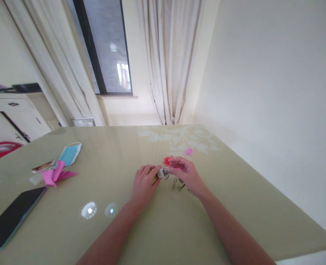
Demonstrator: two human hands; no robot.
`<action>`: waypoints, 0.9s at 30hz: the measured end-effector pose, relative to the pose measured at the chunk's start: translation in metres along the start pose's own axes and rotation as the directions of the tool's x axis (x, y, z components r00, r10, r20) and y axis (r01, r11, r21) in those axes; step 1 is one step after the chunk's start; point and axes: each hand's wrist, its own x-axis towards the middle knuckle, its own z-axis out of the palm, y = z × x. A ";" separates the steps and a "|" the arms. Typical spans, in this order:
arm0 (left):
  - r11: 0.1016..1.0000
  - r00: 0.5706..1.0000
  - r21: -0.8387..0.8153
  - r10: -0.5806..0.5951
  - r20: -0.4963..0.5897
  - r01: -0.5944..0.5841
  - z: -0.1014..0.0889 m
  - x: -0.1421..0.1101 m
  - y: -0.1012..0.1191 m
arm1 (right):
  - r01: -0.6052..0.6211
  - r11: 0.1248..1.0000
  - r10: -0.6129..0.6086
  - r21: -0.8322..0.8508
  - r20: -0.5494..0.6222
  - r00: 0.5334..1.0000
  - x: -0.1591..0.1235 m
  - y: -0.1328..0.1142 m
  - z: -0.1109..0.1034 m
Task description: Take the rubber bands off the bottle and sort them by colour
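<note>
My left hand (146,182) is closed around a small clear jar (163,172) that lies tilted on its side, its mouth toward the right. Dark bits show inside it, and something yellow is partly covered by my fingers. At the jar's mouth is my right hand (189,175), fingers curved, with a gap between thumb and forefinger; I see nothing held there. Just beyond its fingertips sits a pile of small red pieces (167,160). Small black loops (179,188), like little rubber bands, are scattered below the right hand. Something pink is partly hidden under that hand.
A pink cap-like piece (189,151) sits farther back on the glossy table (163,235). To the left are a folded pink paper shape (53,176), a blue face mask (70,154) and a dark tablet-like slab (13,217). The table's right edge runs along a wall.
</note>
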 end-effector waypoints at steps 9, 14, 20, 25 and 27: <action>0.942 0.989 -0.308 -0.146 -0.011 0.136 0.000 0.002 0.004 | -0.033 0.999 0.033 0.000 -0.057 0.998 0.003 -0.009 -0.020; 0.888 0.966 -0.393 -0.257 0.006 0.238 0.000 0.004 0.004 | -0.005 0.855 0.122 -0.519 0.192 0.974 0.001 -0.005 -0.044; 0.908 0.974 -0.368 -0.224 -0.024 0.200 -0.001 0.003 0.003 | 0.058 0.666 0.199 -0.744 0.253 0.947 -0.004 0.005 -0.060; 0.930 0.982 -0.327 -0.189 -0.027 0.170 0.000 0.003 0.005 | 0.035 0.696 0.224 -0.717 0.263 0.939 -0.002 0.011 -0.057; 0.934 0.983 -0.319 -0.182 -0.031 0.163 0.000 0.003 0.005 | 0.043 0.662 0.232 -0.748 0.259 0.938 -0.002 0.012 -0.055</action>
